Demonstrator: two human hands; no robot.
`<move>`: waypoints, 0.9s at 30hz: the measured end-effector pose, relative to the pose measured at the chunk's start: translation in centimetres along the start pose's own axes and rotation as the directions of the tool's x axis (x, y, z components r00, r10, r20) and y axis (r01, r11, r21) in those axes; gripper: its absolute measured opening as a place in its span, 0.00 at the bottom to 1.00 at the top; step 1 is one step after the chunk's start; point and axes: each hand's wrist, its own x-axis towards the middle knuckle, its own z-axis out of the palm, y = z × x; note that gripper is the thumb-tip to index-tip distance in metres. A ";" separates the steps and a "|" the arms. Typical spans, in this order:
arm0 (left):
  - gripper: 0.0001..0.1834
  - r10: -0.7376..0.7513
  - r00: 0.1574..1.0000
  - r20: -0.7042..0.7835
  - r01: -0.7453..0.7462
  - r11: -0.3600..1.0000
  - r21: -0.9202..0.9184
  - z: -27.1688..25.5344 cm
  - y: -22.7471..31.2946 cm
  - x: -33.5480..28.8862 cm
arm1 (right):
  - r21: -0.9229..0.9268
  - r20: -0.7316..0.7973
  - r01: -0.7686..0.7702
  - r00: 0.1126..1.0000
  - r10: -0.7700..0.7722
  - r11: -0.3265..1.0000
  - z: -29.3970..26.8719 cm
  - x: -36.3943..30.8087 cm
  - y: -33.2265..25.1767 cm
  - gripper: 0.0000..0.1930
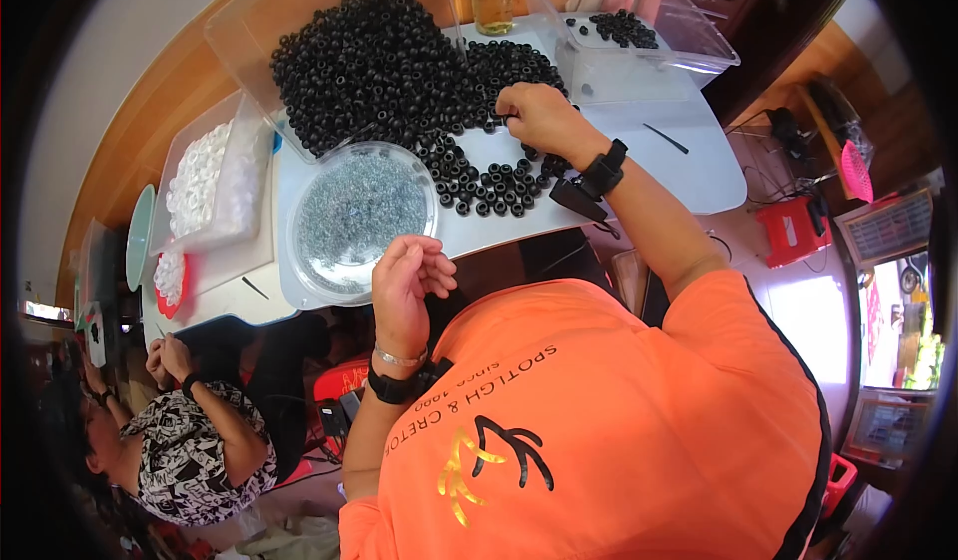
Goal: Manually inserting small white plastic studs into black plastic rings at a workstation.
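Observation:
My right hand (547,121) reaches over the table among black ring-shaped pieces (364,71). Its fingers are bent together and point down at the pieces; whatever lies between the fingertips is hidden. A large heap of these pieces fills a clear plastic bin lying behind, and a loose group (494,189) spreads toward the table's front edge. My left hand (407,282) is raised beside a round clear tray (302,279), fingers loosely curled and apart, with nothing visible in them. Small clear beads (364,211) cover the tray's bottom.
A clear box on the right (619,79) has several black pieces on top. Behind stands a green-lidded jar (491,9). Thin black tool (667,139) lies right. Leftward are a tub of white pieces (203,176), a red dish (172,305) and another person's hands (172,358).

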 end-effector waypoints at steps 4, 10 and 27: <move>0.14 0.012 1.000 -0.010 -0.011 1.000 0.009 0.2 0.3 0.6 | 0.448 -0.079 0.069 0.996 -0.037 0.891 -2.5 -0.9 -5.2 0.11; 0.15 -0.004 0.996 0.085 0.008 0.999 -0.044 1.4 0.8 1.9 | 0.540 -0.056 0.298 0.946 -0.320 0.787 -1.7 -4.2 -12.2 0.13; 0.15 0.093 0.991 0.093 -0.081 0.989 -0.127 -0.1 -0.2 1.1 | 0.678 0.036 0.166 0.966 -0.257 0.716 -0.1 -4.0 -14.2 0.14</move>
